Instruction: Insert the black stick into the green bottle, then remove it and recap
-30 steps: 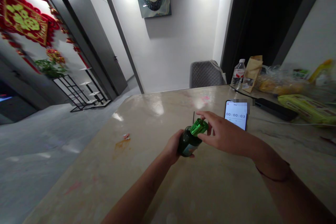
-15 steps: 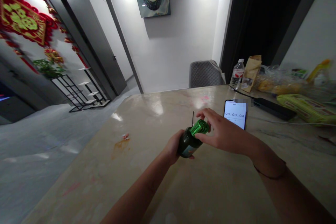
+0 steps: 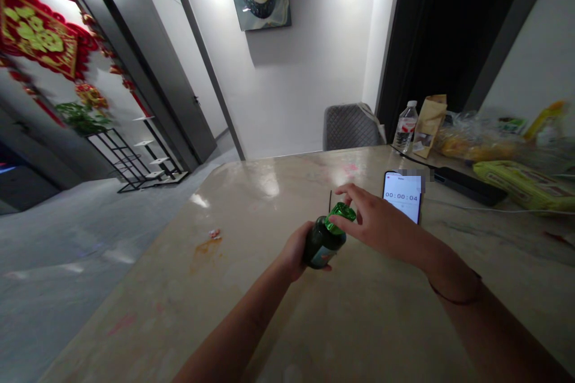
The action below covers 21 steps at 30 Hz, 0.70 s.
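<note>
The left hand (image 3: 296,249) is closed around the body of a small dark bottle (image 3: 320,245) and holds it tilted, a little above the marble table (image 3: 269,299), near the middle of it. The right hand (image 3: 377,224) grasps the shiny green cap (image 3: 340,217) with the fingertips; the thumb is at the side of the cap and the index finger reaches over its top.

To my judgement, the opening is only at its beginning: the cap sits on the neck of the bottle, and I cannot tell if it is already loosened. Nothing has come out of the bottle.

Just beside the right hand lies a phone (image 3: 403,195) with a running timer on its screen. Further right there are a flat black device (image 3: 467,187) and a yellow-green packet (image 3: 521,185); behind them stand a water bottle (image 3: 406,125) and a brown paper bag (image 3: 430,122). An orange stain (image 3: 207,245) is on the table at the left. Nothing stands between the hands and the bottle
</note>
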Each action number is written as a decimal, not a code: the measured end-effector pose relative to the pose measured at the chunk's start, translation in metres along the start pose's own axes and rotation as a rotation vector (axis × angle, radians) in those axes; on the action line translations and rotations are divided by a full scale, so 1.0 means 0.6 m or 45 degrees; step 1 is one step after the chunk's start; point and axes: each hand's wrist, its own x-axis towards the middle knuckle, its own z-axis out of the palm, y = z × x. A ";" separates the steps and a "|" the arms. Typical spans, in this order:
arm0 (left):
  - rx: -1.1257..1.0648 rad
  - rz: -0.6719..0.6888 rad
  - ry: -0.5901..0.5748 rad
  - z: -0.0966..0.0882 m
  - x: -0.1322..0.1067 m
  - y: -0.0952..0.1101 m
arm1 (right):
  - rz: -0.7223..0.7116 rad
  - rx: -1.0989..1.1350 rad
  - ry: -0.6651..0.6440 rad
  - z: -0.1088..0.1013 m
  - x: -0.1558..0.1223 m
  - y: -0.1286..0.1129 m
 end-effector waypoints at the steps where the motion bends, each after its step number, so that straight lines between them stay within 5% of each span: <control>1: 0.007 -0.004 -0.003 0.000 0.001 -0.001 | -0.025 0.023 -0.015 0.000 0.000 0.001; 5: 0.011 -0.020 -0.002 -0.002 0.005 -0.003 | -0.121 0.112 -0.032 0.000 -0.002 0.002; 21: -0.048 -0.016 0.012 -0.012 0.010 -0.003 | -0.010 0.111 -0.001 0.002 0.004 0.010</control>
